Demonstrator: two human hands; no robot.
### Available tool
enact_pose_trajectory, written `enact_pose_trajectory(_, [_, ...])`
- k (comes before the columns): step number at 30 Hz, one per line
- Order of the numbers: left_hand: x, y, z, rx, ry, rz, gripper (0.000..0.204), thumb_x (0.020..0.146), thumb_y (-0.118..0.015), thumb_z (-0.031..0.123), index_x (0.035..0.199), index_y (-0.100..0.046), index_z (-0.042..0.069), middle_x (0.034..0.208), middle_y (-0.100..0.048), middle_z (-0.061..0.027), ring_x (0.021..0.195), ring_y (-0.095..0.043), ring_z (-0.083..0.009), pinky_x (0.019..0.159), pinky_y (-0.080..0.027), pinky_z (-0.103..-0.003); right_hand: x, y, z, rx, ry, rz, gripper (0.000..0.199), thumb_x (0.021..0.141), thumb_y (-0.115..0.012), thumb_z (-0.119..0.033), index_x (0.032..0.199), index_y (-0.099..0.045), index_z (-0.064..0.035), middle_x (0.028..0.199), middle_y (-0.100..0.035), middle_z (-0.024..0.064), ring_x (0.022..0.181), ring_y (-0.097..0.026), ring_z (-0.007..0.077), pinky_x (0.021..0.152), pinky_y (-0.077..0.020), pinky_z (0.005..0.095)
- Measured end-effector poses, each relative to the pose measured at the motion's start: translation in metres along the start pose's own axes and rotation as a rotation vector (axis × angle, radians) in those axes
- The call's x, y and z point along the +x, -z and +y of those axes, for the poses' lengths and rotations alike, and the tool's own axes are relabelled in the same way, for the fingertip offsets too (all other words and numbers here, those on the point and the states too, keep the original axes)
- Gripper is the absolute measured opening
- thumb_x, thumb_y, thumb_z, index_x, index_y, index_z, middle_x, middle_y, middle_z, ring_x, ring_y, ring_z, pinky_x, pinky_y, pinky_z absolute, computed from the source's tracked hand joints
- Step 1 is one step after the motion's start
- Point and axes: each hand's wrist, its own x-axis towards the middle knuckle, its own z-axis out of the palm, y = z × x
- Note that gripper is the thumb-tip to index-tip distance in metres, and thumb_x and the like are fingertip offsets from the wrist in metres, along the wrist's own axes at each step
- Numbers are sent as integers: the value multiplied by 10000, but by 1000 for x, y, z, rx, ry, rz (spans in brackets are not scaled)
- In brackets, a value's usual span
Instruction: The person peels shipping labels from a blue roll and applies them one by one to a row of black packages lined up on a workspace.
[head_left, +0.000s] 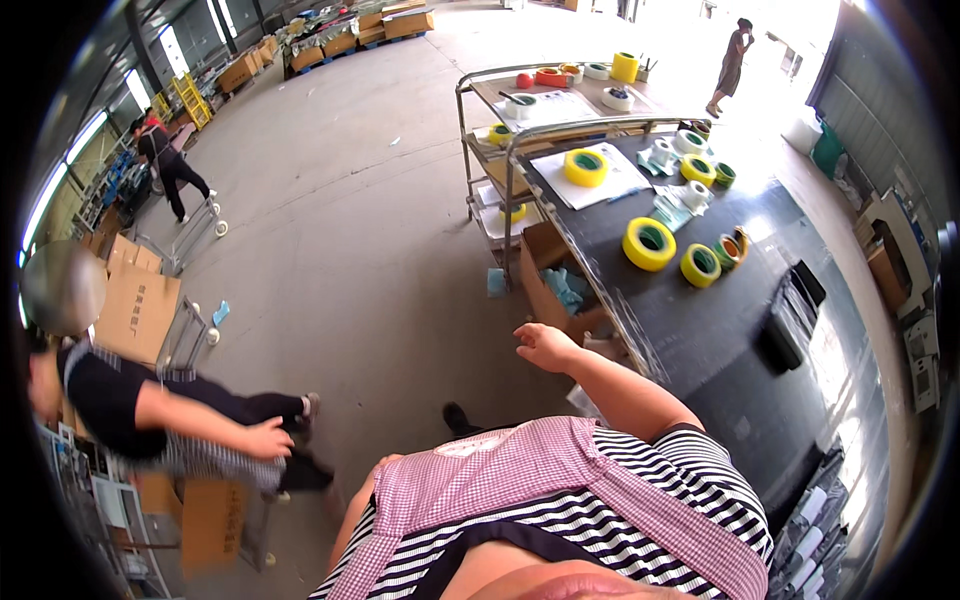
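My right hand hangs in the air beside the near left edge of the dark-topped table. Its fingers are loosely bent and apart, with nothing in them. Closest to it is an open cardboard box with crumpled light-blue material inside, below the table edge. On the tabletop lie several rolls of tape, among them a big yellow roll, another yellow roll and one on white paper sheets. Of my left arm only a part shows beside my checked apron; the left hand is hidden.
A metal-framed shelf cart with more tape stands beyond the table. A black bag-like item lies at the table's right. At left, a co-worker walks near cartons and a wheeled trolley. Farther off are two more people.
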Motion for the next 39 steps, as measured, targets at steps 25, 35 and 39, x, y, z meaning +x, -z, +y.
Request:
enact_pose_trajectory(25, [537,497,140,264,49,-4,499,810,-726,323,1221,-585,80,1200,-582,-185,1064,-598,-305,919,-487,-415,606,74,31,-125,-200,-286,497,796,-680,-371,1179,-624,-58,1098,-660,200,1044,-620,366,892,-496,438])
enact_pose_trajectory(35, [738,650,110,246,300,-78,488,808,-725,318,1207,-588,73,1194,-584,-184,1078,-590,-305,922,-486,-411,958,157,-85,-11,72,-214,490,856,-625,-294,1286,-547,-73,1178,-639,184,1107,-594,356,938,-479,427])
enact_pose_trajectory(39, [875,763,162,362,122,-64,483,808,-724,316,1201,-590,70,1191,-585,-183,1084,-587,-305,923,-486,-409,1013,159,-47,76,-302,-358,565,821,-697,-323,1305,-555,-69,1234,-614,196,1180,-561,341,997,-442,401])
